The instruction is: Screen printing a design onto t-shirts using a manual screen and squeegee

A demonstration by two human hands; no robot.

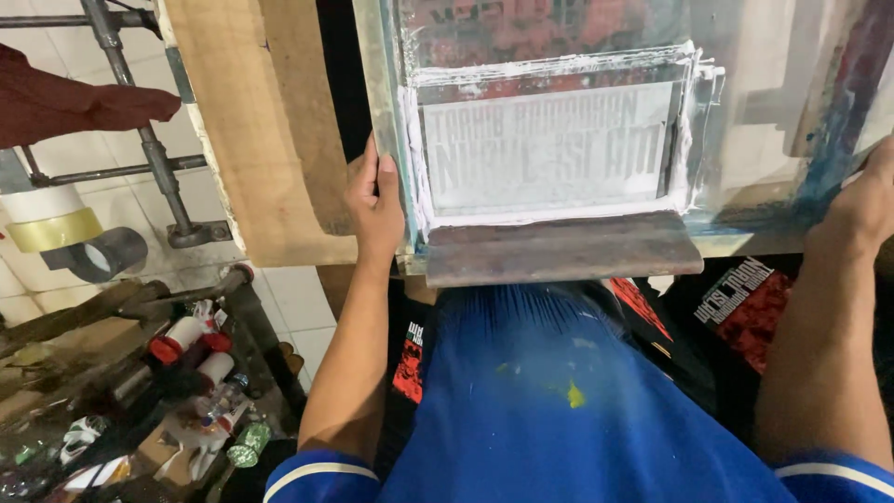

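Wooden screen frame [386,140] between both hands [375,200]

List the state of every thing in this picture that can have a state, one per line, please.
screen frame: lying flat, gripped at both sides
left hand: closed on the frame's left edge
right hand: resting on the frame's right edge
squeegee: lying on the frame's near edge, untouched
tape rolls: stacked on the floor

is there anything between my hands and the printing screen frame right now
Nothing visible. The left hand already grips the left edge of the screen frame, and the right hand rests on its right side. The squeegee lies across the near edge, between the hands.
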